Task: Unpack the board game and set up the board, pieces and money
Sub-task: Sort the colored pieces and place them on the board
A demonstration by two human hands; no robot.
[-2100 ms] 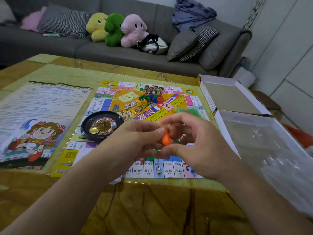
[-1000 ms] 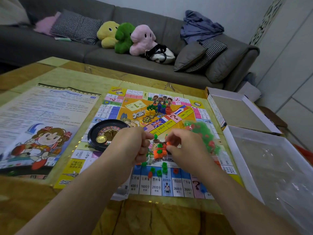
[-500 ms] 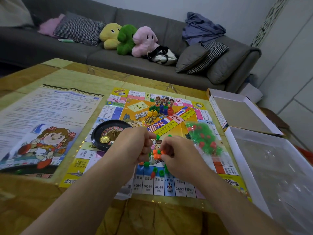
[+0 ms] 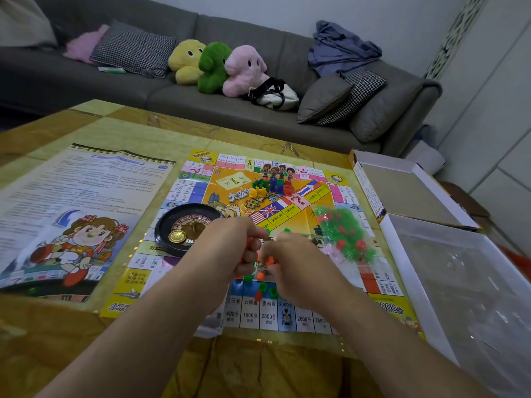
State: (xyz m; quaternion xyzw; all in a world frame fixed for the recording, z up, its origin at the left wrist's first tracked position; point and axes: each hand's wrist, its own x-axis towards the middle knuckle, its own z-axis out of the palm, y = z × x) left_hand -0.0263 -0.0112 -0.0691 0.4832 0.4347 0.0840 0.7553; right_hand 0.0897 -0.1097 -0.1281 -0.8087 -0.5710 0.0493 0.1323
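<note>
The game board (image 4: 290,209) lies flat on the table. My left hand (image 4: 230,248) and my right hand (image 4: 298,264) meet low over its near side, fingers curled. Orange shows between the left hand's fingers. The right hand's fingertips pinch small orange plastic pieces (image 4: 270,260). Several loose orange and green pieces (image 4: 260,286) lie on the board just under the hands. A clear bag of green and red houses (image 4: 344,238) rests on the board to the right. Coloured pawns (image 4: 271,187) stand at the board's centre. A black roulette wheel (image 4: 186,228) sits by my left hand.
A printed rules sheet (image 4: 74,202) covers the table on the left. The box lid (image 4: 402,191) and the box tray with clear plastic (image 4: 465,288) stand at the right edge. Behind the table is a grey sofa (image 4: 258,110) with plush toys.
Both hands have dropped from mid-air to the board. The bag of houses now lies on the board to the right, and several small pieces lie loose under the hands.
</note>
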